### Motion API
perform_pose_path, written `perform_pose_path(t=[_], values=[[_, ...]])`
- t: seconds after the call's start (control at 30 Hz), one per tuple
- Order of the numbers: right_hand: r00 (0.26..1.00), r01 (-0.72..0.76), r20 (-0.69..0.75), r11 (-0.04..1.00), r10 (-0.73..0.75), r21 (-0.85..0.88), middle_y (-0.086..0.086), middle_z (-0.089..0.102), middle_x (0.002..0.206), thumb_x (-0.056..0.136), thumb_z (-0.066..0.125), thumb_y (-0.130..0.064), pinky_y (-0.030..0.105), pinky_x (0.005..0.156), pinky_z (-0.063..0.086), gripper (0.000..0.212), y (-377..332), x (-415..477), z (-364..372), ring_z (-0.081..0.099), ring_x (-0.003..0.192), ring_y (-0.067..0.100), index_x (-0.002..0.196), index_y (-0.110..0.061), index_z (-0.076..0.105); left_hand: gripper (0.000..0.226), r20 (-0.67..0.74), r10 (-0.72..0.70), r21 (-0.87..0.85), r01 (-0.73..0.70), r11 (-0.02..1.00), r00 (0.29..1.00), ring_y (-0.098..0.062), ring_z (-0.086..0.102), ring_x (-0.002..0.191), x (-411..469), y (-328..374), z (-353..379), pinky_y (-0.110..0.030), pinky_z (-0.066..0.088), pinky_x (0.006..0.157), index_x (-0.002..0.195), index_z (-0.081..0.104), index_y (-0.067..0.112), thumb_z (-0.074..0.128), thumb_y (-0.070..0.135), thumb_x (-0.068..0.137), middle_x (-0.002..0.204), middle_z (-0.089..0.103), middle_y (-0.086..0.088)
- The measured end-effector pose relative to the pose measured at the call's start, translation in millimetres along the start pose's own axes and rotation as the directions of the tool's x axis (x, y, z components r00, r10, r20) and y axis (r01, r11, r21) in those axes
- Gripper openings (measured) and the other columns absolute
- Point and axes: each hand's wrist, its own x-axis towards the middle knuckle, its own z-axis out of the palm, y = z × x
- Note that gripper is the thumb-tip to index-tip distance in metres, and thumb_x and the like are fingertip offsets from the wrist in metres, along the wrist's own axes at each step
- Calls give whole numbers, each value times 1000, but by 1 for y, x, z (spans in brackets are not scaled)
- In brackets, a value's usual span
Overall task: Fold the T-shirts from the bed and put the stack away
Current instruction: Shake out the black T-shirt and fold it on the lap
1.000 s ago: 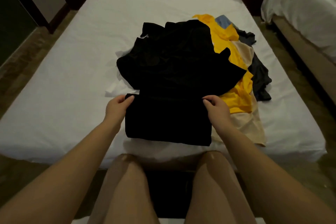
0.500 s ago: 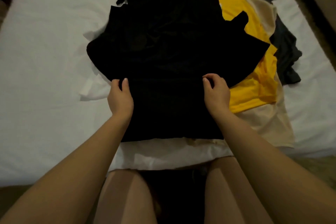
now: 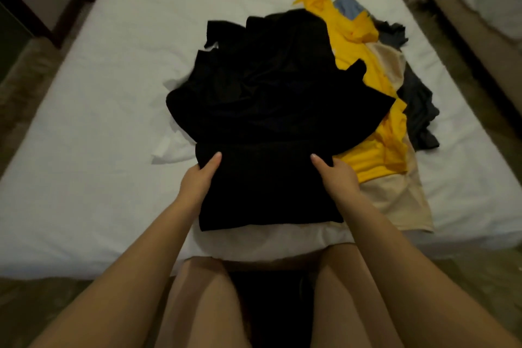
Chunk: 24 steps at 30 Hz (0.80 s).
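Holding: you grip the black shirt (image 3: 268, 186) by both side edges
Left hand (image 3: 201, 179): thumb on top, fingers under the cloth
Right hand (image 3: 337, 175): same pinch, well apart from the left
Shirt spot: near edge of the bed (image 3: 99, 121), partly over the yellow shirt (image 3: 378, 133)

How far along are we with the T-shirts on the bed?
Done: no folded stack in view. In hand: the left hand and right hand grip the black T-shirt, its near part folded over. Left: the yellow T-shirt, beige T-shirt and dark grey T-shirt lie crumpled beside it on the bed, then stacking and putting away.
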Motion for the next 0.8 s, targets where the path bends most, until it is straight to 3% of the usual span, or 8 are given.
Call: perform_pose_path(t=[0.2, 0.37, 0.43, 0.53, 0.67, 0.8], values=[[980, 144, -152, 984, -127, 108, 21, 63, 113, 96, 47, -40, 34, 78, 38, 44, 0, -44, -36, 55, 107, 37, 111, -1, 61, 54, -116, 179, -43, -185, 982, 977, -23, 60, 100, -53, 24, 14, -36, 49, 89, 124, 57, 11, 51, 51, 90, 112, 63, -5], [932, 274, -301, 935, -201, 224, 8, 60, 108, 97, 47, -34, 29, 75, 36, 35, 26, -73, -100, 54, 106, 28, 118, -8, 56, 53, -57, 304, -82, -308, 948, 951, -24, 58, 109, -85, 43, 62, -47, 46, 99, 129, 53, 19, 55, 51, 87, 122, 60, -1], [913, 283, -365, 928, -183, 243, 6, 61, 102, 97, 47, -33, 31, 76, 39, 31, 47, -73, -131, 56, 101, 28, 113, -8, 56, 46, -6, 333, -73, -333, 940, 943, -25, 58, 109, -96, 50, 98, -47, 45, 99, 127, 53, 22, 56, 47, 88, 121, 60, -1], [888, 262, -439, 934, -134, 244, -2, 52, 75, 97, 46, -33, 31, 60, 37, 25, 85, -67, -176, 55, 79, 25, 90, -9, 50, 39, 91, 427, -13, -428, 904, 900, -28, 58, 109, -108, 55, 158, -48, 47, 96, 127, 53, 18, 54, 36, 93, 119, 60, -6], [841, 232, -539, 928, -40, 292, -7, 52, 76, 98, 45, -31, 19, 56, 38, 20, 135, -56, -222, 50, 68, 6, 91, -13, 49, 35, 189, 479, 82, -500, 862, 857, -26, 59, 106, -107, 72, 240, -48, 49, 93, 123, 55, 21, 54, 38, 92, 115, 62, -5], [810, 155, -580, 921, 89, 358, -7, 56, 81, 98, 44, -35, 29, 62, 40, 20, 178, -28, -257, 54, 74, 11, 95, -17, 52, 20, 279, 454, 91, -494, 865, 846, -23, 62, 99, -90, 86, 320, -42, 50, 90, 105, 61, 21, 57, 35, 91, 101, 66, -1]])
